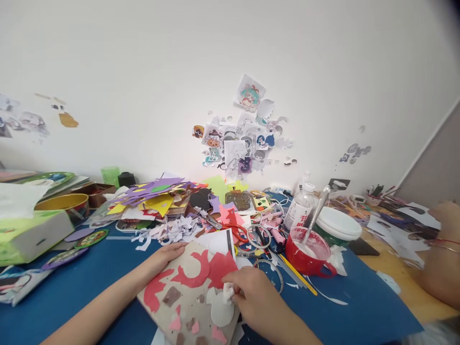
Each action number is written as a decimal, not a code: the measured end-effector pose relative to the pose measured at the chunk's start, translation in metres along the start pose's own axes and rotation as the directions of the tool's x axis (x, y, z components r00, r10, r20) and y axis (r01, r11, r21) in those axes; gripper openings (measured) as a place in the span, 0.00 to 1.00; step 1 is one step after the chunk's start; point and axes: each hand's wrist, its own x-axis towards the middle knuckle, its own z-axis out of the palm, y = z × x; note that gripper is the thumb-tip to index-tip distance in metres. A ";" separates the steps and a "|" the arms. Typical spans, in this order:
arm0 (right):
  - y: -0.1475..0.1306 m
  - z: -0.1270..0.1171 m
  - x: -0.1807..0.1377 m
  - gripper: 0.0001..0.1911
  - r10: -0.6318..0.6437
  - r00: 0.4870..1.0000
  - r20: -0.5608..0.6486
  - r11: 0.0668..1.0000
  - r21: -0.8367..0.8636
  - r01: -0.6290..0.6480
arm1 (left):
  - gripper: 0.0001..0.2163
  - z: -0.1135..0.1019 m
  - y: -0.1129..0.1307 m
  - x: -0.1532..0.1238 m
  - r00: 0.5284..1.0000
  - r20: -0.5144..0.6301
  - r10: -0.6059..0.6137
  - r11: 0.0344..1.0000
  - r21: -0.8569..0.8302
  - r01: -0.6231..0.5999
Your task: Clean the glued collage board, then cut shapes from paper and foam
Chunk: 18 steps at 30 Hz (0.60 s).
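A brown cardboard sheet [187,299] lies on the blue table cover in front of me, with red paper shapes [196,273], pink scraps and a white paper shape [221,311] stuck on it. My left hand [163,256] rests flat on the sheet's upper left edge, fingers stretched out. My right hand [251,292] is closed in a pinch on a small crumpled white wad [227,292], pressed at the white shape near the red paper.
A red cup [309,256] of white paste with a spoon stands right of the sheet, beside a white-lidded tub [338,223] and a clear bottle [298,208]. Paper scraps, scissors [251,235] and tape rings pile up behind. A tissue box [30,235] sits far left. Another person's arm [440,258] is at right.
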 end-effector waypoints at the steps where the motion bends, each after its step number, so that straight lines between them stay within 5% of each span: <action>1: -0.002 -0.006 0.005 0.22 0.011 1.000 -0.004 1.000 0.021 -0.011 | 0.26 0.000 0.000 0.000 1.000 0.012 0.008 1.000 -0.002 -0.008; 5: -0.008 -0.001 0.015 0.25 0.005 0.995 -0.098 0.999 0.032 -0.002 | 0.26 -0.005 -0.004 0.005 0.999 0.039 0.033 0.999 0.022 -0.034; 9: -0.006 0.027 0.009 0.22 -0.077 0.994 -0.079 0.995 -0.065 0.072 | 0.28 -0.007 -0.006 0.007 0.999 0.020 0.029 0.999 0.026 -0.030; 14: -0.003 0.033 0.007 0.24 -0.072 0.996 -0.060 0.996 -0.054 0.069 | 0.27 0.000 -0.001 0.003 1.000 0.005 0.027 1.000 0.012 -0.028; 18: 0.002 0.038 0.002 0.20 -0.049 0.963 -0.265 0.998 0.015 0.055 | 0.25 0.003 0.003 -0.001 0.998 0.025 0.060 0.998 -0.009 -0.060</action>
